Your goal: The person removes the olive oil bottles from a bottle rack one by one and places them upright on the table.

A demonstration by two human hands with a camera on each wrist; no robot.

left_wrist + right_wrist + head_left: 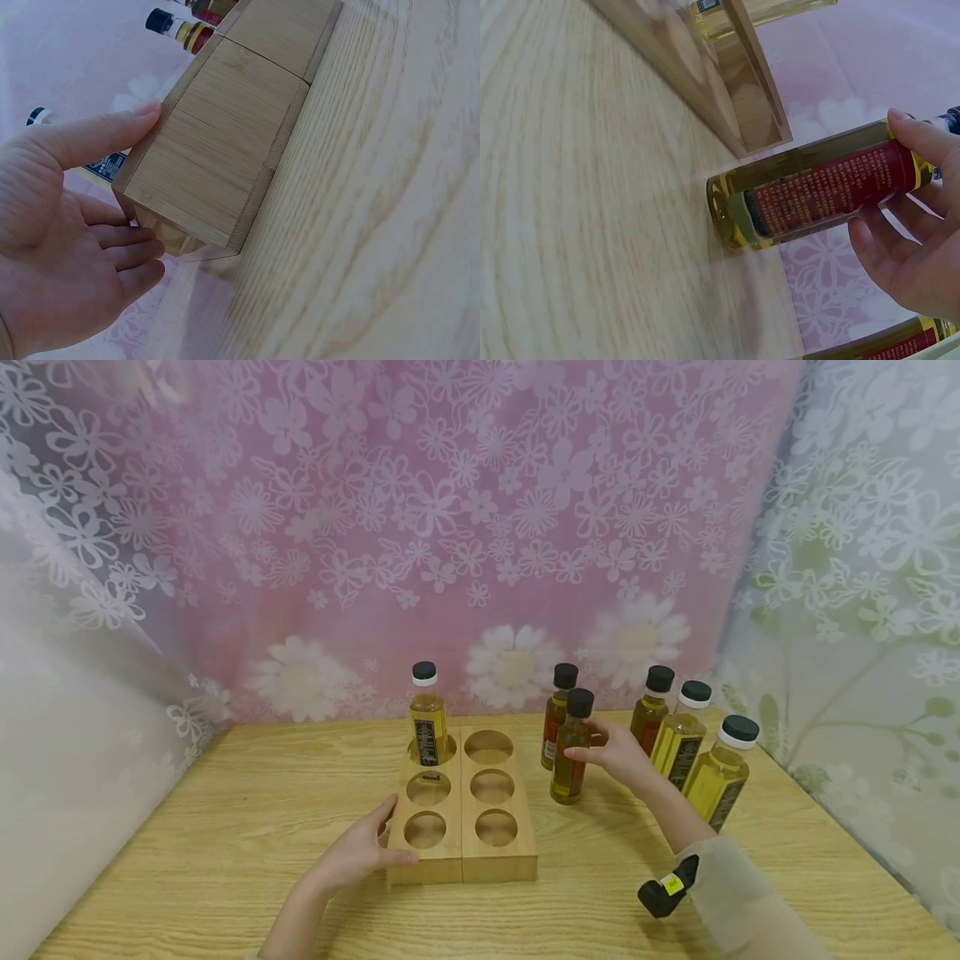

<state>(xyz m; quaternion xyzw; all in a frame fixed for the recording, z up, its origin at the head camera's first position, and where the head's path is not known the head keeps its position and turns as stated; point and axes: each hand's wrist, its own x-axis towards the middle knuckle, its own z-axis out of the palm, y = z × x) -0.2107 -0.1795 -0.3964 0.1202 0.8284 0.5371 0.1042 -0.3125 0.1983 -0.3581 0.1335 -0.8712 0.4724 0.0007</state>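
Note:
In the head view, my left hand (362, 846) holds the near left corner of a wooden bottle rack (462, 869). The left wrist view has the thumb on the rack's upper edge and the other fingers along its side. My right hand (617, 754) grips the upper part of an oil bottle (567, 768) with a black cap and red label, to the right of the rack. The bottle is nearly upright, its base close to the table; I cannot tell whether it touches. A clear bottle of yellow oil (428, 727) stands in the rack's far left hole.
Behind the held bottle stands another red-labelled bottle (553, 727). Farther right are a dark bottle (648, 710) and two white-collared yellow oil bottles (678, 739), partly behind my right forearm. Patterned curtains (480, 527) border the wooden table (300, 777) at the back and sides.

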